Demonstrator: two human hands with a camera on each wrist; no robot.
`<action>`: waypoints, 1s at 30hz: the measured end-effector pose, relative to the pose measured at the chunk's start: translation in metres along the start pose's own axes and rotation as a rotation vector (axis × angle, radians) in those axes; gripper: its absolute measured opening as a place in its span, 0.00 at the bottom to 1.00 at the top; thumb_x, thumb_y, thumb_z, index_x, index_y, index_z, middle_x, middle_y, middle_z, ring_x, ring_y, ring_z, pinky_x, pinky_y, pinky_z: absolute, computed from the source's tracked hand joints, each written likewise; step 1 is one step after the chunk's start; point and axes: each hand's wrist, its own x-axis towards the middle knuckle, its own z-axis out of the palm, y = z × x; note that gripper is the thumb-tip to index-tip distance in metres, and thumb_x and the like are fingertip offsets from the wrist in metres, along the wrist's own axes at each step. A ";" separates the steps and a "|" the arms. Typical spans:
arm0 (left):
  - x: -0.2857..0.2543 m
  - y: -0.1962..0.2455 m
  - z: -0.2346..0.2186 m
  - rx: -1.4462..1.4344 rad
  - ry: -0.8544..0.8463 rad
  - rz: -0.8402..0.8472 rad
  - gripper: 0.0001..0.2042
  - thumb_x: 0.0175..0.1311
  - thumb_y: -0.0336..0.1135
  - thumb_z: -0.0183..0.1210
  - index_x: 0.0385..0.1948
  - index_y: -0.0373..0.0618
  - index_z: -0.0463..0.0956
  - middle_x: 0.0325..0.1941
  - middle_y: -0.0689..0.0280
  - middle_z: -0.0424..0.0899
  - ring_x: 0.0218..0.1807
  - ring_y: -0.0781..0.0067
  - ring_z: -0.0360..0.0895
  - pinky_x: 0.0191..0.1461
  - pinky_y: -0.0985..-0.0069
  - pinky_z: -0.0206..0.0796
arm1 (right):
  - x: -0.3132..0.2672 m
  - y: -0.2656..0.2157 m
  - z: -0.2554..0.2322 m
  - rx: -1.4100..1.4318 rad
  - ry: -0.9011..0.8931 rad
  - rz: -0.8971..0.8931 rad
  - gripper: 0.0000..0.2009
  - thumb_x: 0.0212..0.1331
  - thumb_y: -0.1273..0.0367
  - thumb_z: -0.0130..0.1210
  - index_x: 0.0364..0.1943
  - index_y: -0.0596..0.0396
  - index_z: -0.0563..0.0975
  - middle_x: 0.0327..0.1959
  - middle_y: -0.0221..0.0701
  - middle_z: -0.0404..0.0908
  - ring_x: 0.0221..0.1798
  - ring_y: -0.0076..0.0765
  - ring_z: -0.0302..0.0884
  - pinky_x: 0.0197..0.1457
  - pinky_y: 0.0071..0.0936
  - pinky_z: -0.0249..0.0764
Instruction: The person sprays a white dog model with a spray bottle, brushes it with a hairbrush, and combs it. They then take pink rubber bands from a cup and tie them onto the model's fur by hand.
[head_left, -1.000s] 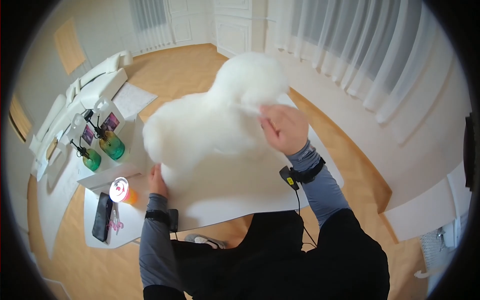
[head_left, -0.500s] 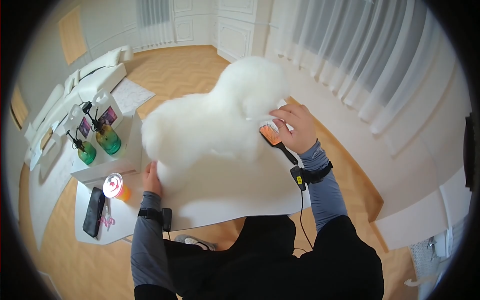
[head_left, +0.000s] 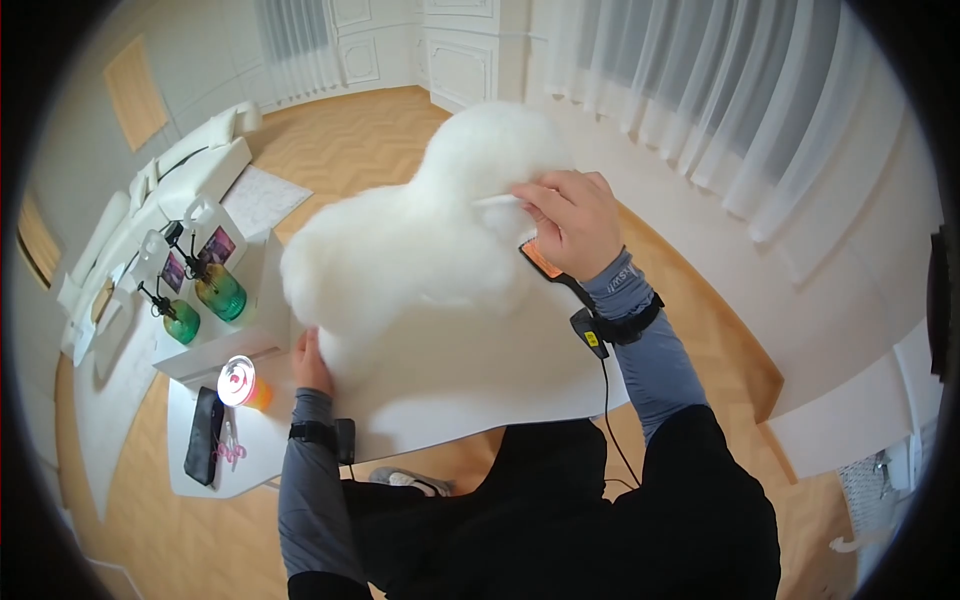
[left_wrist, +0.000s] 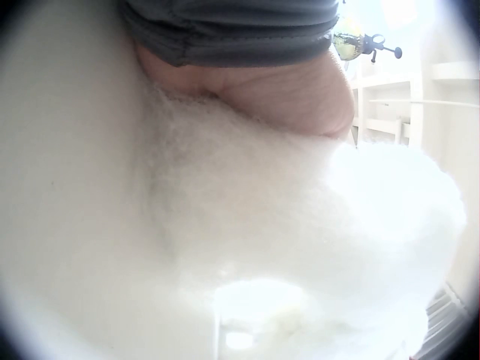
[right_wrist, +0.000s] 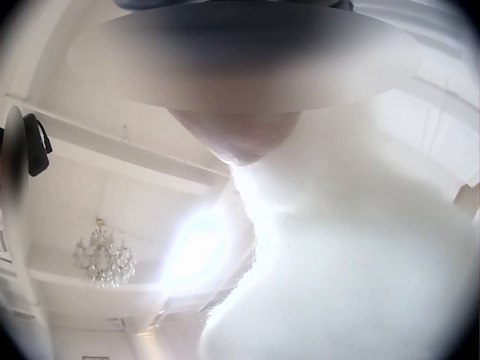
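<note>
A fluffy white dog figure (head_left: 400, 240) stands on the white table (head_left: 460, 400), its head toward the far right. Between thumb and fingers my right hand (head_left: 575, 222) pinches a slim white stick (head_left: 493, 201), which lies against the fur at the side of the head. What kind of stick it is, I cannot tell. Low at the rear end, my left hand (head_left: 314, 365) rests against the fur with its fingers fairly straight; in the left wrist view the hand (left_wrist: 270, 97) touches the fur and its fingertips are hidden. Partly under my right hand lies a black-handled hairbrush (head_left: 545, 262) with an orange pad.
At the left of the table are a black pouch (head_left: 204, 435), pink-handled scissors (head_left: 231, 447) and a lidded cup (head_left: 243, 385). Two green pump bottles (head_left: 220, 292) stand on a white box (head_left: 255, 320) behind them. A cable (head_left: 607, 410) hangs from the right wrist camera.
My right hand, first blurred near the head, dipped and uncovered the brush, then rose a little and left with the white stick. My left hand stays at the rear. The head view shifted slightly.
</note>
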 end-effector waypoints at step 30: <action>0.009 -0.010 -0.012 0.053 0.010 -0.016 0.23 0.81 0.48 0.52 0.55 0.33 0.79 0.51 0.59 0.86 0.52 0.69 0.80 0.60 0.73 0.71 | -0.093 0.036 0.029 1.007 -0.161 0.800 0.10 0.74 0.73 0.57 0.55 0.56 0.81 0.41 0.27 0.81 0.37 0.20 0.72 0.46 0.21 0.72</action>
